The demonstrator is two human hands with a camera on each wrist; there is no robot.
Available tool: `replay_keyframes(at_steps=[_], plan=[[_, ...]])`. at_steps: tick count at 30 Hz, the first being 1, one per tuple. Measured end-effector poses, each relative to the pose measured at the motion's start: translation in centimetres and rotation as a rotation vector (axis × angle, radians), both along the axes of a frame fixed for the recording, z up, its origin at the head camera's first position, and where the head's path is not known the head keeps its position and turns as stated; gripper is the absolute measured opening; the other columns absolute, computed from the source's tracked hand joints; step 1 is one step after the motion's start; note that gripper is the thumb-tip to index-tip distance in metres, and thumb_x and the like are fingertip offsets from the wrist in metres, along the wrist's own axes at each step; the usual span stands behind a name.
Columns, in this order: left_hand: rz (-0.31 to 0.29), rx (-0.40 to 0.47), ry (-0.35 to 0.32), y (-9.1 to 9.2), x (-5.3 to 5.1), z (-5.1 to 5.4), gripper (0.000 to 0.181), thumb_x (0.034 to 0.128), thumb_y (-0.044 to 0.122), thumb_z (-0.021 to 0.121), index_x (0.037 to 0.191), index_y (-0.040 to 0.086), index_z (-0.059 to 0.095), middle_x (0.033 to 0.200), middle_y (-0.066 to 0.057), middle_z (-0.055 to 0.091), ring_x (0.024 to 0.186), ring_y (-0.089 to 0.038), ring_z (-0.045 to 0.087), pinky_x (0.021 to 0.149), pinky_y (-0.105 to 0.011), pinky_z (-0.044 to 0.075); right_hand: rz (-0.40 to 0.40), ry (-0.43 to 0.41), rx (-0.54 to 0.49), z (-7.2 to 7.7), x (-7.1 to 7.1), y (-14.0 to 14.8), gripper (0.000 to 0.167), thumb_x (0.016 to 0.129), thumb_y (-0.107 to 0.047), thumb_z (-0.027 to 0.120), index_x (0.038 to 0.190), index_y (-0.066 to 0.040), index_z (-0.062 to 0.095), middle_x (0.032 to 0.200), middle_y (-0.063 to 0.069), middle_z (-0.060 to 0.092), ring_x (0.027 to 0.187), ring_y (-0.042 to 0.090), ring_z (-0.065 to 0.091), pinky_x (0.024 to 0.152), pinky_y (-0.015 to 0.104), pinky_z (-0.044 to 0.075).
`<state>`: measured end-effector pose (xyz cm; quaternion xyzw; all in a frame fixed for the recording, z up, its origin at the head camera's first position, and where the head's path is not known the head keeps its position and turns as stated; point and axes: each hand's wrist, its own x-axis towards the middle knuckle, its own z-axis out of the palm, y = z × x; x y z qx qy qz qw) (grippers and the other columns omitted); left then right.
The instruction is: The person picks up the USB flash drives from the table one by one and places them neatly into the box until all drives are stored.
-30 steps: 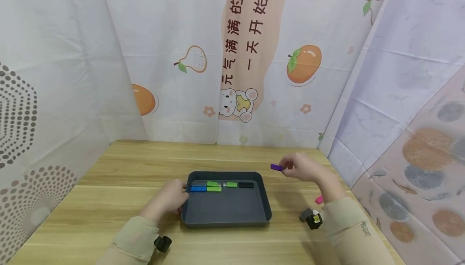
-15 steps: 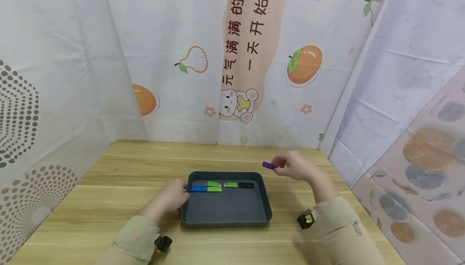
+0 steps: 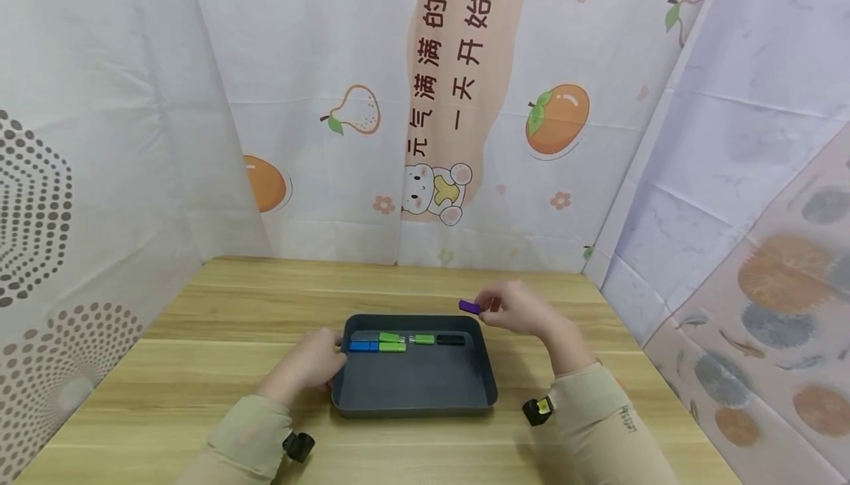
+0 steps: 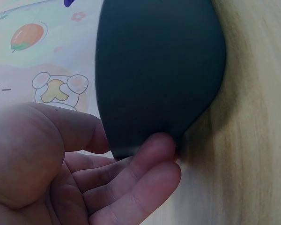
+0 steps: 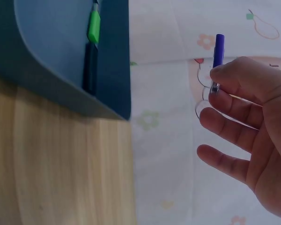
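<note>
The dark grey tray (image 3: 418,382) lies on the wooden table. My left hand (image 3: 319,358) grips its left wall; in the left wrist view the thumb is at the rim and the fingers (image 4: 154,152) touch the outer side. Between thumb and index finger, my right hand (image 3: 521,309) pinches a purple USB flash drive (image 3: 469,307) above the tray's far right corner. Its metal end shows beside the fingertips in the right wrist view. Along the tray's far side lie a blue flash drive (image 3: 363,346), several green ones, including one (image 3: 423,339) with its plug bare, and a black one (image 3: 451,339).
A small orange-red thing (image 3: 620,382) peeks out behind the right sleeve on the wooden table (image 3: 219,352). Patterned curtains (image 3: 319,175) stand behind the table and at both sides. A black wrist camera (image 3: 536,411) sits at the right cuff.
My right hand has moved left with the purple flash drive, from right of the tray to its far right corner. A pink thing and a grey thing by the right arm are now hidden.
</note>
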<state>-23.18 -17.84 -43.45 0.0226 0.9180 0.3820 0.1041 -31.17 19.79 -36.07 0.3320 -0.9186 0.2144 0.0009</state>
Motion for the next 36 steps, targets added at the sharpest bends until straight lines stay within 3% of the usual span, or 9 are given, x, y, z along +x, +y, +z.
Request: replay_keyframes(at_steps=[9, 23, 30, 36], plan=[[-0.001, -0.003, 0.002, 0.0, 0.0, 0.1, 0.042, 0.0945, 0.002, 0.055, 0.133, -0.014, 0.057, 0.075, -0.011, 0.063, 0.053, -0.02, 0.065, 0.048, -0.033, 0.057, 0.029, 0.013, 0.035, -2.2, -0.2, -2.8, 0.012, 0.09, -0.015, 0.074, 0.102, -0.014, 0.076, 0.088, -0.009, 0.067, 0.078, 0.009, 0.061, 0.069, 0.03, 0.053], [0.0, -0.01, 0.004, 0.0, 0.1, 0.2, 0.042, 0.0946, 0.001, 0.055, 0.134, -0.014, 0.057, 0.074, -0.011, 0.063, 0.052, -0.02, 0.065, 0.048, -0.033, 0.058, -0.001, -0.027, 0.081, -5.0, -0.2, -6.6, 0.01, 0.088, -0.014, 0.075, 0.098, -0.011, 0.075, 0.083, -0.007, 0.066, 0.075, 0.009, 0.058, 0.071, 0.033, 0.053], [-0.004, -0.027, 0.002, 0.0, 0.1, 0.1, 0.042, 0.0949, 0.003, 0.056, 0.133, -0.013, 0.057, 0.072, -0.011, 0.063, 0.053, -0.02, 0.064, 0.048, -0.033, 0.057, -0.035, 0.007, 0.167, -6.0, 0.1, -7.7, 0.017, 0.088, -0.02, 0.077, 0.102, -0.012, 0.076, 0.091, -0.005, 0.069, 0.084, 0.01, 0.063, 0.078, 0.035, 0.056], [-0.003, -0.031, 0.004, 0.0, 0.1, 0.0, 0.04, 0.0951, 0.003, 0.056, 0.132, -0.013, 0.059, 0.073, -0.01, 0.063, 0.053, -0.02, 0.064, 0.048, -0.033, 0.057, -0.04, 0.04, 0.237, -6.4, 0.7, -8.6, 0.016, 0.087, -0.023, 0.077, 0.101, -0.015, 0.076, 0.088, -0.007, 0.067, 0.079, 0.01, 0.06, 0.074, 0.036, 0.054]])
